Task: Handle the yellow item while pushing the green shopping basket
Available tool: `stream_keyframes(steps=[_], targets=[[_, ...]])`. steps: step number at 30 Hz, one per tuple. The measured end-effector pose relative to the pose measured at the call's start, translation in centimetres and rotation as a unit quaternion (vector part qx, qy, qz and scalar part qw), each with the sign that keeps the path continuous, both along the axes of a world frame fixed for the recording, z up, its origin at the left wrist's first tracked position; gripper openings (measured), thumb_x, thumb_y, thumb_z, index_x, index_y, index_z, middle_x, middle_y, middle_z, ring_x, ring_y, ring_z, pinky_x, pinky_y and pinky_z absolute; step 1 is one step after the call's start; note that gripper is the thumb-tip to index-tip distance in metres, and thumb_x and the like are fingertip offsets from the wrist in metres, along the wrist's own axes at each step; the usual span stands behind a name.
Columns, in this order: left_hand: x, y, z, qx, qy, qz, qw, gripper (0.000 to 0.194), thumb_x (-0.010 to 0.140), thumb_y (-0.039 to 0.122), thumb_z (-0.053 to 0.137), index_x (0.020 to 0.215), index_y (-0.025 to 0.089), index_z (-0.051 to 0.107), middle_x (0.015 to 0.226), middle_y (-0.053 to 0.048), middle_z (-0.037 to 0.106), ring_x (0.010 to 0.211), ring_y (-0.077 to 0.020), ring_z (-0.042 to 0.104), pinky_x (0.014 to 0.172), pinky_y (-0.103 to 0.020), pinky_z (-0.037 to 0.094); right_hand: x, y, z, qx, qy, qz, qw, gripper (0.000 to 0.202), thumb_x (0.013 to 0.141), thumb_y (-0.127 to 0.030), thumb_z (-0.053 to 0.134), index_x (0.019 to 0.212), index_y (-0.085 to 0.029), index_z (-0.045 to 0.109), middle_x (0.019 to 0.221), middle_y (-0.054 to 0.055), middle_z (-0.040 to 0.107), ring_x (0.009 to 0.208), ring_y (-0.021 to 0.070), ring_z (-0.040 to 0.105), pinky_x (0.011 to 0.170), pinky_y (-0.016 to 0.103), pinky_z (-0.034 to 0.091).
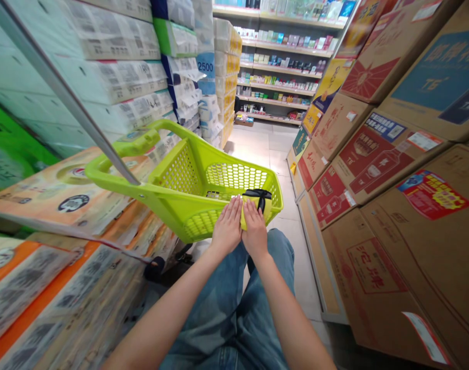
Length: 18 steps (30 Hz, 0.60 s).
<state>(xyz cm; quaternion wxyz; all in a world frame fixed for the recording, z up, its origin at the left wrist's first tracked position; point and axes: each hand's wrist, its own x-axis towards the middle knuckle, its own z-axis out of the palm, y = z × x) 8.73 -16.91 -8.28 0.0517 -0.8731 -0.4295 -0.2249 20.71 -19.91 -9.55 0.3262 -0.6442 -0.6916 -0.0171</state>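
A lime-green rolling shopping basket (168, 191) with perforated walls and a long metal pull handle (65, 92) stands in front of my knees. My left hand (227, 223) lies with fingers stretched out and together at the basket's near rim. Right beside it, nearly touching, my right hand (254, 226) rests flat, fingers extended, over a yellow item with black edging and a black strap (266, 201). That item sits at the basket's near right corner; its kind is unclear, being partly covered by my fingers. Most of the basket's floor is hidden from view.
Stacked plastic-wrapped paper packs (130, 77) rise on the left, above orange-and-white cartons (37, 205). Brown and red cardboard boxes (373, 164) form a wall on the right. A tiled aisle (263, 141) leads to shelves of small packaged goods (284, 67) at the far end.
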Motion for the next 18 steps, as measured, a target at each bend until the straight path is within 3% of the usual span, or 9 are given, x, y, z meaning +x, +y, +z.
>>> stream_keyframes(steps=[4, 8, 11, 15, 18], targets=[[0.0, 0.0, 0.1, 0.000, 0.005, 0.004, 1.000, 0.068, 0.095, 0.018, 0.033, 0.158, 0.009, 0.010, 0.165, -0.010, 0.019, 0.154, -0.0199, 0.010, 0.125, -0.040, 0.020, 2.1, -0.6, -1.0, 0.020, -0.032, 0.027, 0.999, 0.078, 0.077, 0.000, 0.037, 0.153, -0.017, 0.035, 0.158, 0.009, 0.038, 0.150, 0.0159, 0.028, 0.124, 0.043, 0.021], [0.0, -0.1, 0.4, -0.001, 0.011, 0.005, 1.000, 0.065, 0.096, 0.018, 0.032, 0.158, 0.008, 0.012, 0.165, -0.010, 0.018, 0.154, -0.0192, 0.010, 0.125, -0.039, 0.019, 6.4, -1.3, -3.0, 0.047, -0.020, -0.028, 0.998, 0.078, 0.076, 0.000, 0.035, 0.153, -0.016, 0.035, 0.158, 0.011, 0.039, 0.150, 0.0171, 0.027, 0.124, 0.046, 0.022], [0.0, -0.1, 0.4, 0.002, 0.013, 0.006, 1.000, 0.065, 0.096, 0.018, 0.031, 0.157, 0.007, 0.013, 0.165, -0.009, 0.017, 0.154, -0.0192, 0.010, 0.125, -0.039, 0.018, 8.2, -1.4, -4.3, 0.065, -0.002, -0.074, 0.995, 0.078, 0.076, 0.000, 0.035, 0.152, -0.016, 0.035, 0.156, 0.012, 0.041, 0.150, 0.0177, 0.027, 0.122, 0.049, 0.026], [0.0, 0.0, 0.1, 0.008, 0.010, 0.005, 1.000, 0.068, 0.096, 0.018, 0.034, 0.158, 0.008, 0.010, 0.165, -0.010, 0.018, 0.154, -0.0198, 0.010, 0.124, -0.039, 0.020, 6.2, -0.6, -4.7, 0.097, 0.012, -0.106, 0.990, 0.081, 0.075, 0.001, 0.035, 0.155, -0.014, 0.028, 0.159, 0.014, 0.035, 0.151, 0.0191, 0.024, 0.122, 0.051, 0.024], [0.0, 0.1, -0.1, 0.011, 0.006, 0.004, 1.000, 0.068, 0.095, 0.018, 0.036, 0.158, 0.008, 0.011, 0.165, -0.011, 0.019, 0.154, -0.0203, 0.011, 0.124, -0.040, 0.020, 2.9, 0.0, -4.0, 0.098, -0.019, -0.062, 0.993, 0.079, 0.079, -0.001, 0.037, 0.156, -0.016, 0.027, 0.159, 0.012, 0.036, 0.151, 0.0189, 0.026, 0.124, 0.050, 0.019]])
